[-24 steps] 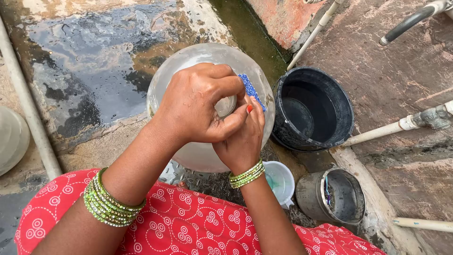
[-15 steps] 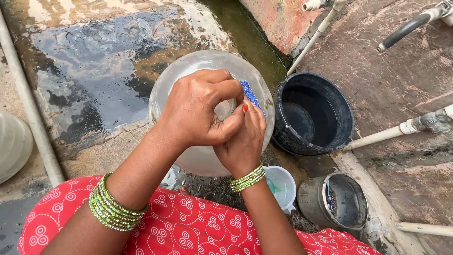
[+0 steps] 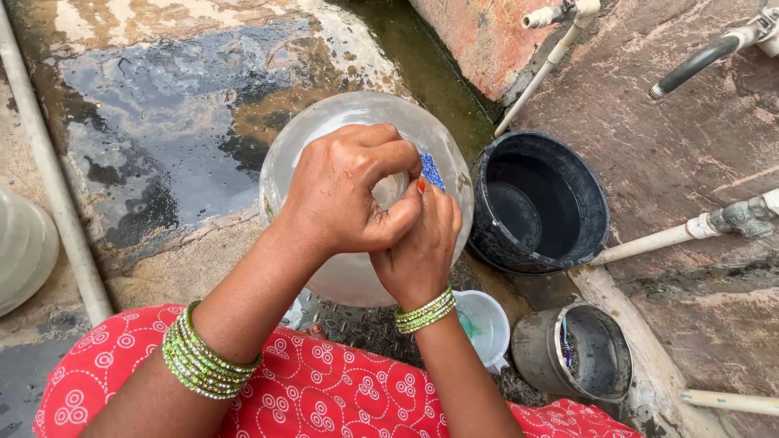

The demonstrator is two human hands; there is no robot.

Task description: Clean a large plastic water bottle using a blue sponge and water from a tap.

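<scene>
over wet stone floor, beside black plastic bucket (image 3: 540, 203): round clear plastic pot (image 3: 341, 130), left hand (image 3: 345, 191) clamped on its mouth, right hand (image 3: 422, 243) pinching blue scrubber (image 3: 431, 171) against rim.

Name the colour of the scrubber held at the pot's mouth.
Blue scrubber, partly hidden by the hands; head view.

Soft, even daylight is coming from overhead, leaving only faint shadows beneath the clasped hands. Wet floor (image 3: 170, 122) up-left of the grip is reflecting pale sky glare; the round metal pot (image 3: 324, 138) under the hands is showing a dull sheen. Focus is holding sharp throughout, with pipes bowing slightly at frame edges.
</scene>
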